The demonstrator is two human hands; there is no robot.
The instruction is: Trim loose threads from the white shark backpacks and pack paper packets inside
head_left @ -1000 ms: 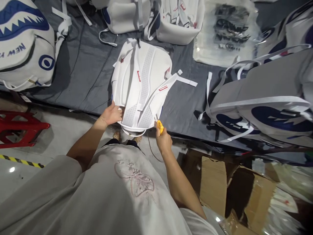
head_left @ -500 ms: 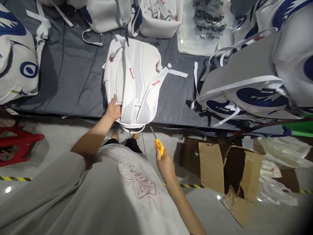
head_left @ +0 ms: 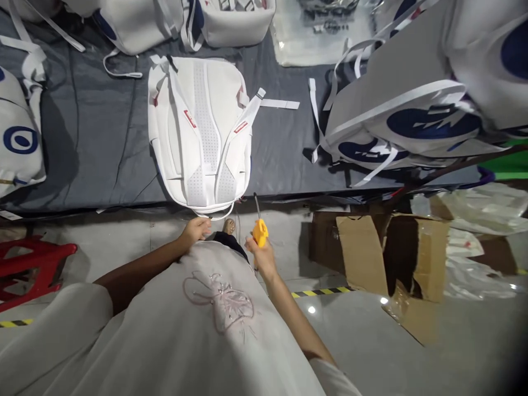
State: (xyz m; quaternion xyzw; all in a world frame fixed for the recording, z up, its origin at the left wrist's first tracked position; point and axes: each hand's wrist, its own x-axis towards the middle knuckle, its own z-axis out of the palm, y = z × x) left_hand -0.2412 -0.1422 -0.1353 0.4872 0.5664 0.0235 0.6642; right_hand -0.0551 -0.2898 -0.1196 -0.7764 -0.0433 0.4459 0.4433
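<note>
In the head view, a white backpack (head_left: 206, 118) lies strap side up at the near edge of a gray-covered table (head_left: 280, 159), a worker's left hand (head_left: 194, 231) at the loop (head_left: 226, 214) on its near end; whether the fingers pinch it cannot be told. The right hand (head_left: 264, 256) is wrapped around a yellow-handled tool (head_left: 260, 232), its thin shaft pointing away from the body. Careful work would likely mean steadying the bag and keeping that tip off the fabric.

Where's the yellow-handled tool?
In the head view, near centre: the yellow-handled tool is in the right hand, below and right of the white backpack, its tip by the table edge.
</note>
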